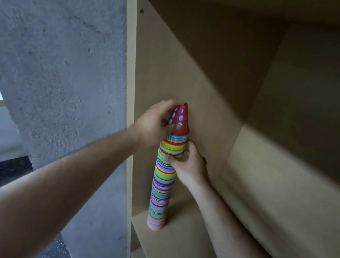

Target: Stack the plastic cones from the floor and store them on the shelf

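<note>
Left hand (154, 123) around top cone (181, 118)

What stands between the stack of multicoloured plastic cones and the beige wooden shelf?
Nothing visible: the multicoloured stack of plastic cones already stands on the beige wooden shelf, left hand gripping the red top cone, right hand holding it below.

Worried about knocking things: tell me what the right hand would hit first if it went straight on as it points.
The cone stack, which the right hand grips now. Right behind it looks to be the shelf's side panel, though depth is unclear.
</note>
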`<move>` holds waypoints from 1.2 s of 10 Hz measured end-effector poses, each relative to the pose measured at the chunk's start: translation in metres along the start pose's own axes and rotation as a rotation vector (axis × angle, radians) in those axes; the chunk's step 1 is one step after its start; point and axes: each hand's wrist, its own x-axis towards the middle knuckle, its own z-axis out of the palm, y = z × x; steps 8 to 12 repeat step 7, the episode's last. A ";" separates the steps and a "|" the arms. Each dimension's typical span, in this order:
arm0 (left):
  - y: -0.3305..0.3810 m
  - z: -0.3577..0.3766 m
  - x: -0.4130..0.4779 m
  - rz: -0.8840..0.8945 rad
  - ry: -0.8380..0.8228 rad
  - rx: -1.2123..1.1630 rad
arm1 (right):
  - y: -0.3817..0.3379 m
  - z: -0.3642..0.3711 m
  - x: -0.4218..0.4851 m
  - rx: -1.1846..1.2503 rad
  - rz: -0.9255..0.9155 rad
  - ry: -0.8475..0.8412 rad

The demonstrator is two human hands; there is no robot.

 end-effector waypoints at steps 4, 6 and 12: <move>-0.012 -0.004 -0.025 0.028 -0.004 0.057 | 0.000 0.014 -0.010 -0.046 -0.049 0.092; -0.021 -0.012 -0.040 0.096 0.000 0.102 | 0.008 0.024 -0.013 -0.033 -0.001 0.100; -0.032 -0.014 -0.061 0.088 0.002 0.167 | 0.022 0.029 -0.025 -0.051 0.070 0.149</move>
